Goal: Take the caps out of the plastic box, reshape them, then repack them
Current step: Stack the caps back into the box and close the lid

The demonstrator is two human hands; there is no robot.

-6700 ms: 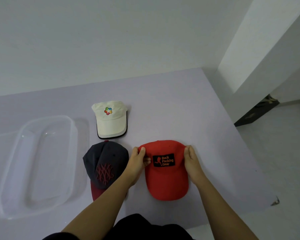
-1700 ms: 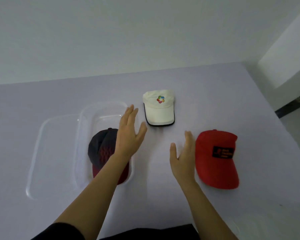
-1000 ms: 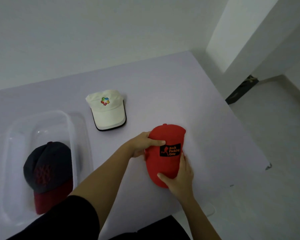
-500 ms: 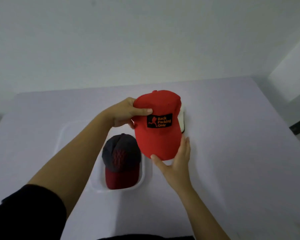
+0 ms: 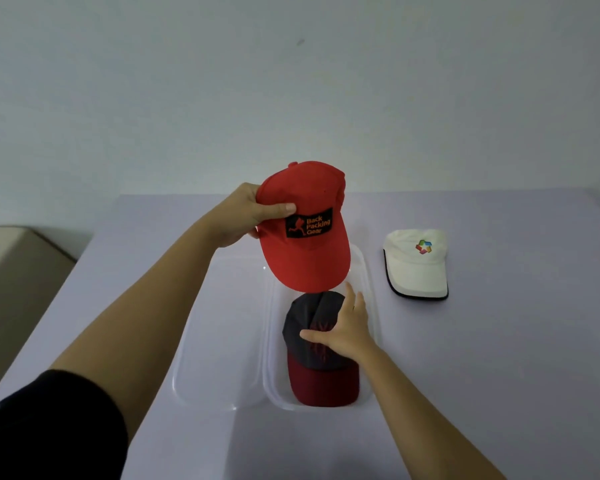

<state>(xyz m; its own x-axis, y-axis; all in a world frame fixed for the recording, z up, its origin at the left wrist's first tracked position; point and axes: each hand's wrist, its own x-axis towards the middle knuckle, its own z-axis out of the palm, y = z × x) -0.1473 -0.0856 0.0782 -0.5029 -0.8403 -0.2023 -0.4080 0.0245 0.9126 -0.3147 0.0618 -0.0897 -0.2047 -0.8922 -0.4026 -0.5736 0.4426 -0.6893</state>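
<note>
So the right hand (image 5: 343,332) has let go of the red cap (image 5: 303,230) since half a second ago and dropped onto the dark cap (image 5: 321,344) in the plastic box (image 5: 369,306), fingers loosely spread and resting on its crown. The left hand (image 5: 246,216) pinches the red cap's crown, holding it above the box's far end, brim pointing down toward the person, same long axis as the dark cap below. The white cap (image 5: 416,261) sits on the table (image 5: 516,341) just right of the box.
</note>
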